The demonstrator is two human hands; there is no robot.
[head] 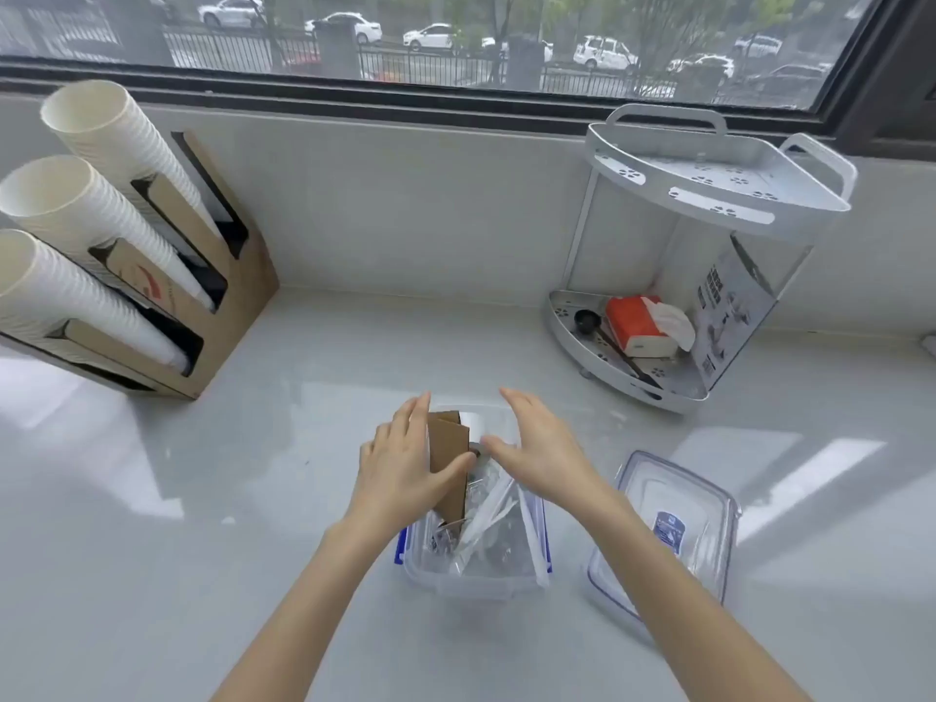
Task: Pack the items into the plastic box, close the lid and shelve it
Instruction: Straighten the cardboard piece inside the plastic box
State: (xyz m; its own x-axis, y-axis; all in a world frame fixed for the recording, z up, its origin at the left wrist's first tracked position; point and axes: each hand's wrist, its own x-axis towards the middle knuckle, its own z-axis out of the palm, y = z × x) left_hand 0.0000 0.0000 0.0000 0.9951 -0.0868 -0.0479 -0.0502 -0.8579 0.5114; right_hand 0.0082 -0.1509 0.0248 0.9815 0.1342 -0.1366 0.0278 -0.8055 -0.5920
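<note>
So the clear plastic box with blue side clips (473, 575) sits on the glossy pale grey surface (253, 499) right in front of the person, and both hands are over its far end. The left hand (400, 466) has its fingers and thumb closed around a brown folded cardboard piece (448, 458) that stands upright and pokes well above the rim. The right hand (537, 453) is spread flat, fingers apart, gripping nothing, hovering just beside the cardboard over some clear plastic-wrapped items (486, 519) in the box.

What matters here: the cardboard's long axis runs up and down, so it's too tall for the lid as it stands. I'd guess it needs tipping flat along the box's length, toward the person.

The clear lid with a blue label (668, 529) lies flat on the surface just right of the box, so the right hand is nearer to it. Plenty of bare room all around. The white two-tier corner shelf (709, 195) is further back on the right.
</note>
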